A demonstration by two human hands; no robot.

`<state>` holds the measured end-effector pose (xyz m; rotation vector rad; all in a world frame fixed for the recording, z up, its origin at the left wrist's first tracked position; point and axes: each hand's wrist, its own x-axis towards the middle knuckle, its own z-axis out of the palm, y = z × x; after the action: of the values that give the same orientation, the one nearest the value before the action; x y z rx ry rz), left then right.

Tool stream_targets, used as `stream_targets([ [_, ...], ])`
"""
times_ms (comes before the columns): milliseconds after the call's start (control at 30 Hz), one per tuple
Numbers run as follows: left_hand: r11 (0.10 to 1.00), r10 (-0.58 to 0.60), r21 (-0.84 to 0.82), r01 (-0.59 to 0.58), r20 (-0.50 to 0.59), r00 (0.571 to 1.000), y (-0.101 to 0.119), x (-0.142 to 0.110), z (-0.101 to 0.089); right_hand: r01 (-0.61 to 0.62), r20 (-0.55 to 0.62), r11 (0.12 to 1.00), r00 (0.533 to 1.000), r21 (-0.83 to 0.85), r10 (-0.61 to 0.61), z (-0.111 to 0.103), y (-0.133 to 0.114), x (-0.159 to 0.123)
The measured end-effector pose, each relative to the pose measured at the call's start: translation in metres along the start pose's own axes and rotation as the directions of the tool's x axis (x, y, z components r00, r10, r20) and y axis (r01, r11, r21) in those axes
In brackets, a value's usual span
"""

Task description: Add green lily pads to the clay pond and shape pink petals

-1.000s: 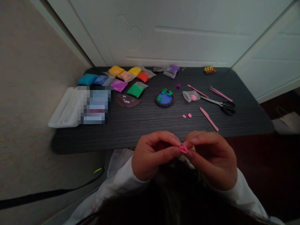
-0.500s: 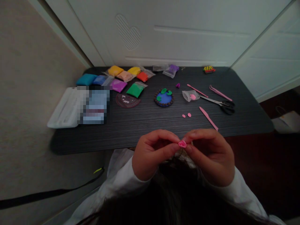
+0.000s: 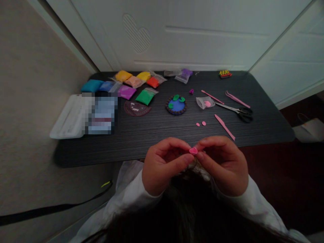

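Observation:
A small pink modelling clay piece (image 3: 193,151), cupped like petals, is pinched between the fingertips of both hands in front of the table edge. My left hand (image 3: 164,165) grips it from the left and my right hand (image 3: 225,165) from the right, thumbs below and index fingers above. Beyond them, two flat pink clay discs (image 3: 204,123) lie on the dark table. A pink plastic knife (image 3: 224,127) rests to their right. Farther back sits a round blue clay pond (image 3: 178,105) with a brown beaded rim and green leaf shapes.
Scissors (image 3: 235,108), pink tweezers (image 3: 238,99), a thin pink tool (image 3: 212,97) and a bag with pink clay (image 3: 205,102) lie at the right. Several coloured clay packs, such as a green one (image 3: 146,96), and a white tray (image 3: 68,118) occupy the left.
Both hands have shifted slightly up and left with the pink clay piece, which is turned a little between the fingertips. The things on the table stay in place.

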<state>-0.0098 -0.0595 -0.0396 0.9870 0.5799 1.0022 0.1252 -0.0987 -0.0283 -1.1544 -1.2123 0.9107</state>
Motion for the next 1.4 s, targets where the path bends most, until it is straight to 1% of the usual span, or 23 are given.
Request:
stream_targets([
  [200,0.977,0.101,0.198,-0.076,-0.123,0.987,0.0044,-0.0017,0.0035,0.058,0.0,0.998,0.998,-0.025,-0.058,0.0014,0.0006,0.0008],
  [333,0.964,0.138,0.245,-0.103,-0.128,0.982,0.0041,-0.0018,0.0037,0.101,-0.037,0.994,0.994,-0.042,-0.102,0.003,0.0014,0.0007],
  [533,0.955,0.167,0.261,-0.139,-0.088,0.982,0.0043,-0.0018,0.0042,0.149,-0.069,0.988,0.986,-0.05,-0.152,0.0048,0.0007,0.0017],
  [767,0.941,0.193,0.298,-0.162,-0.079,0.978,0.0057,-0.0014,0.0047,0.176,-0.071,0.982,0.981,-0.065,-0.181,0.0043,0.0001,0.0027],
  [933,0.936,0.196,0.31,-0.167,-0.064,0.979,0.0046,-0.0019,0.0044,0.157,-0.066,0.985,0.985,-0.067,-0.161,0.0043,-0.0003,0.0025],
  [1100,0.95,0.159,0.287,-0.122,-0.109,0.981,0.0025,-0.0032,0.0036,0.153,-0.052,0.988,0.987,-0.036,-0.155,0.0046,-0.0002,0.0016],
  [1267,0.958,0.168,0.244,-0.15,-0.054,0.984,0.0033,-0.0016,0.0036,0.151,-0.055,0.988,0.987,-0.03,-0.152,0.0045,0.0003,0.0007],
  [1400,0.963,0.164,0.226,-0.148,-0.051,0.985,0.0028,-0.0015,0.0026,0.146,-0.047,0.989,0.988,-0.026,-0.147,0.0038,0.0017,0.0006],
])
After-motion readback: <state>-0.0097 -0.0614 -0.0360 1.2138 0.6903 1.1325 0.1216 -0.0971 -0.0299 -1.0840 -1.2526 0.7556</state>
